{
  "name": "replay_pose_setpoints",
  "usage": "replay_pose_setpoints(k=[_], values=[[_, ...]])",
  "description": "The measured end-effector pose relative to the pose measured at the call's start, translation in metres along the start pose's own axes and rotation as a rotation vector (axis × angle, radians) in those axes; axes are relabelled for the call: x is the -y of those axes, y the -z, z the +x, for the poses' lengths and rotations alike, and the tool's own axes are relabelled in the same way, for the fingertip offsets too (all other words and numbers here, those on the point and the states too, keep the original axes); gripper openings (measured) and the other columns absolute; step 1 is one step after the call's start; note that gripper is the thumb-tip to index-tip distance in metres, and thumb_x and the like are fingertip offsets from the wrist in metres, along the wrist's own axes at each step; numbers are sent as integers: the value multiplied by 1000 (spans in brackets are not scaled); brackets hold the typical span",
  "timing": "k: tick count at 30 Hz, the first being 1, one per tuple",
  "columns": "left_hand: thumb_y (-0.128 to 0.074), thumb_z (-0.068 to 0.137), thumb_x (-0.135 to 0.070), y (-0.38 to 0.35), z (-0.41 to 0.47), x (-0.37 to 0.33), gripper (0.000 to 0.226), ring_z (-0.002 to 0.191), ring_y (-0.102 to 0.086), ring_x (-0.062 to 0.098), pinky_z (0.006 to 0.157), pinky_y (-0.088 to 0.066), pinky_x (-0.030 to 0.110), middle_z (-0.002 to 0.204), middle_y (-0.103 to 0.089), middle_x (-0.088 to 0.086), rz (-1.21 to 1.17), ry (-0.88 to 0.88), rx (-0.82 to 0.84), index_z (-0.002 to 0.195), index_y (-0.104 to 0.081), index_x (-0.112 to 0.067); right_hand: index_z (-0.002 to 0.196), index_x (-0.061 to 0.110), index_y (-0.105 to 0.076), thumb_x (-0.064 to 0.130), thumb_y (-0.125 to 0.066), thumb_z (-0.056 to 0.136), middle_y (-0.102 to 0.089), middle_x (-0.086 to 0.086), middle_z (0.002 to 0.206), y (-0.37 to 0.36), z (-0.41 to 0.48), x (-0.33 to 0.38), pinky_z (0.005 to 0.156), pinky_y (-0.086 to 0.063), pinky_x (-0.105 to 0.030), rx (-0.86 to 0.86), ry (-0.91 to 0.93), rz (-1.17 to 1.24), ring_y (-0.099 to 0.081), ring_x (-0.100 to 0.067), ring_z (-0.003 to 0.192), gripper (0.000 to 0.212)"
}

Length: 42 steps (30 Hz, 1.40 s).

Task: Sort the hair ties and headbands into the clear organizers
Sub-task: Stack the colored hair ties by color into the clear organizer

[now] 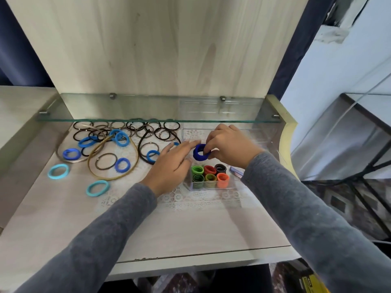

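The right hand pinches a thick ring-shaped bundle of dark blue fabric hair ties between thumb and curled fingers. It holds the bundle in the air just at 12 o'clock of the small clear plastic organizer, whose six cells already hold green, red, black, olive and orange ties. The left hand is straight-fingered and loosely spread at the bundle's 9 o'clock, forefinger at its edge; I cannot tell whether it touches.

The larger clear plastic box at 12 o'clock looks like the bundle's likely home. The bundle is gripped at one side only, so a slackened pinch could let the ties spring apart and scatter among the loose blue hair ties at 9 o'clock. The left wrist sits just beside the small organizer, and a careless sweep could shove it.
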State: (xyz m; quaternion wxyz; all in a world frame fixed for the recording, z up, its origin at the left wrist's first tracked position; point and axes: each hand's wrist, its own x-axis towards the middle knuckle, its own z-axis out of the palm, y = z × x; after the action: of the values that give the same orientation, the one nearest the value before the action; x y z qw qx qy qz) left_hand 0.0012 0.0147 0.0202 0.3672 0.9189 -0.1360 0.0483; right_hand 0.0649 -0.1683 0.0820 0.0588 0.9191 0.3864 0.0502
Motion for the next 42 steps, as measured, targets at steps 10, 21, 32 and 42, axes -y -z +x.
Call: replay_pose_setpoints(k=[10, 21, 32, 42], values=[[-29, 95, -28, -10, -10, 22, 56, 148, -20, 1, 123, -16, 44, 153, -42, -11, 73, -156, -137, 150, -39, -24, 113, 21, -71, 19, -70, 85, -66, -5, 111, -3, 20, 3, 89, -48, -36, 274, -175, 298, -58, -23, 102, 28], [-25, 96, -32, -13, -9, 26, 56, 149, -19, 1, 123, -16, 44, 147, -36, -22, 89, -136, -142, 149, -39, -25, 124, 25, -62, 1, -51, 89, -55, -4, 126, 7, 27, 14, 91, -46, -36, 441, -143, 199, -51, -26, 113, 44], [-25, 96, -33, -15, -8, 28, 55, 146, -15, -4, 124, -12, 40, 152, -41, -12, 86, -120, -144, 149, -40, -26, 123, 31, -61, 7, -48, 90, -42, -6, 129, 6, 21, 27, 102, -28, -42, 399, -182, 177, -31, -30, 123, 43], [-24, 94, -33, -15, -8, 29, 56, 144, -14, -7, 123, -7, 34, 151, -44, -9, 96, -126, -150, 147, -41, -26, 121, 30, -62, 9, -46, 92, -42, -6, 125, 5, 16, 37, 104, -27, -43, 391, -171, 213, -30, -28, 120, 39]])
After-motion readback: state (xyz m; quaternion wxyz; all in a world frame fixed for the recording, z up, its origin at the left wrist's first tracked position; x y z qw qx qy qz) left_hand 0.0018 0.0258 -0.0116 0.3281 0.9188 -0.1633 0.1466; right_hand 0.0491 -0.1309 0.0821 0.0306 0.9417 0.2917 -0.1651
